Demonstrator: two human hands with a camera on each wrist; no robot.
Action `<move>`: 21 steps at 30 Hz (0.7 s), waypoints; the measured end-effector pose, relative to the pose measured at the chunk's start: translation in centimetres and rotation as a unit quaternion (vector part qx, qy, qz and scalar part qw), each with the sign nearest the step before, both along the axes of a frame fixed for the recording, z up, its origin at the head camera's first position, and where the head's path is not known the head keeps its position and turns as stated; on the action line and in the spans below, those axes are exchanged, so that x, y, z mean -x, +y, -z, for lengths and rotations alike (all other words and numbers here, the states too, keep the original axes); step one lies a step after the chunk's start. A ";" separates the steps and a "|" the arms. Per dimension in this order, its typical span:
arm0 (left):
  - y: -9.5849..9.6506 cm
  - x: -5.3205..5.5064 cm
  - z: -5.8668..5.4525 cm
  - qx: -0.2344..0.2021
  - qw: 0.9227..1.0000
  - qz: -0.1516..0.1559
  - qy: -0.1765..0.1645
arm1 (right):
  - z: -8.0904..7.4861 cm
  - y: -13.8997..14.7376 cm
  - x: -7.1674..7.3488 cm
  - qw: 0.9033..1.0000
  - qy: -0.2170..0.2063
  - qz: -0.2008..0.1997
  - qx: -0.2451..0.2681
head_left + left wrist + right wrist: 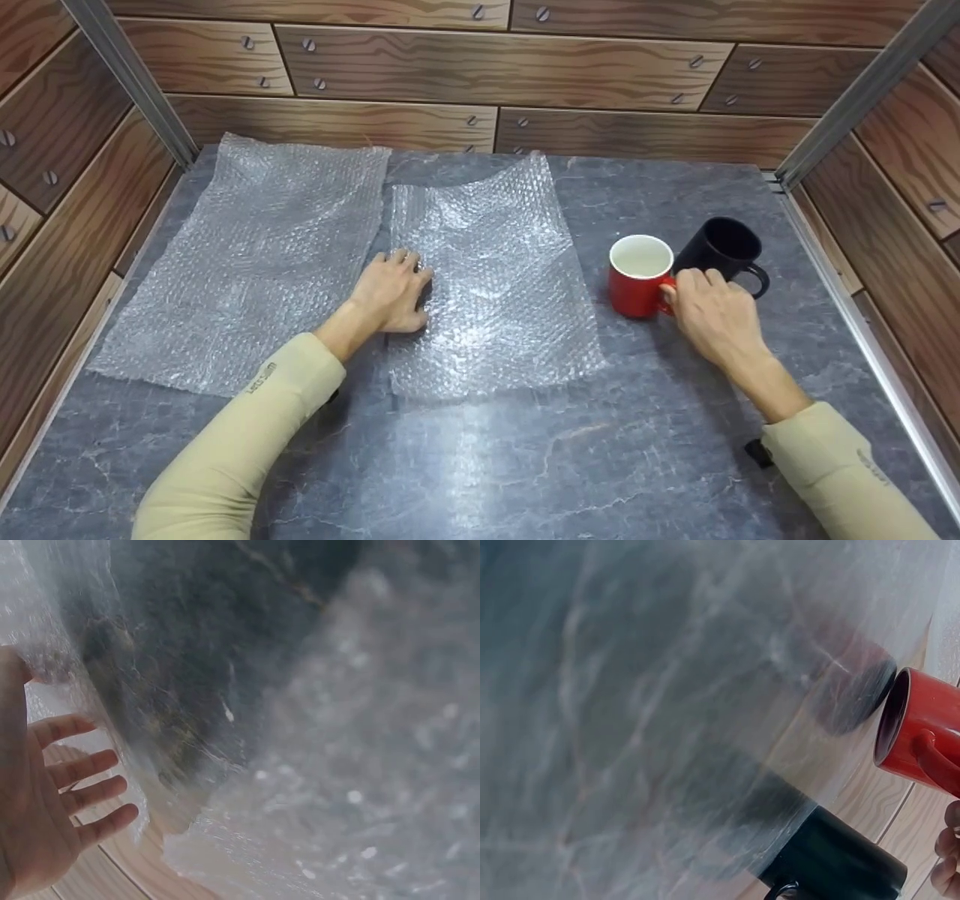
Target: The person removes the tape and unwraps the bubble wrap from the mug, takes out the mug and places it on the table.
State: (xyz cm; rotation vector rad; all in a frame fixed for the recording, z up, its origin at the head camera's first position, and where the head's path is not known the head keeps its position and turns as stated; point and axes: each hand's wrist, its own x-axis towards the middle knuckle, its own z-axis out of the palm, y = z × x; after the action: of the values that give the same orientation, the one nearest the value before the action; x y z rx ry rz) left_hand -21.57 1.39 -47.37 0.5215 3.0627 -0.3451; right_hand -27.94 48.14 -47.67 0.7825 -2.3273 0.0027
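My right hand (pixel 716 311) grips the handle of a red mug (pixel 631 294) with a white inside. The mug is upright, and its dark underside (pixel 892 718) shows in the right wrist view, slightly off the table. Just behind my right hand stands a black mug (pixel 703 255), its handle pointing right. At the left edge of the right-hand bubble wrap sheet (pixel 502 292) is my left hand (pixel 391 294), fingers spread and holding nothing. Those fingers (pixel 97 765) look extended in the left wrist view. A larger bubble wrap sheet (pixel 270 240) lies to its left.
The grey marbled tabletop (pixel 525 465) lies under everything. Wood-patterned panels (pixel 487 67) close off the back and both sides, with metal posts (pixel 862 90) at the corners. A metal rail (pixel 874 375) runs along the right edge.
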 end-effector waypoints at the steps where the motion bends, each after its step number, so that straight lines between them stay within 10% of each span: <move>1: 0.0 0.1 0.0 -0.001 1.000 -0.002 0.001 | 0.0 0.0 0.0 1.000 0.001 0.000 0.000; 21: 0.6 1.6 -0.6 0.019 0.999 -0.034 -0.022 | 0.6 1.3 -0.8 0.999 -0.041 0.005 0.016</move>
State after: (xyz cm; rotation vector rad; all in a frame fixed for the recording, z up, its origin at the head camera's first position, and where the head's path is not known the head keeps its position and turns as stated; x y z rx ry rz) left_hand -23.20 1.97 -46.75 0.4180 3.0164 -0.3852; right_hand -27.13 49.43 -48.31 0.7675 -2.4015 0.0692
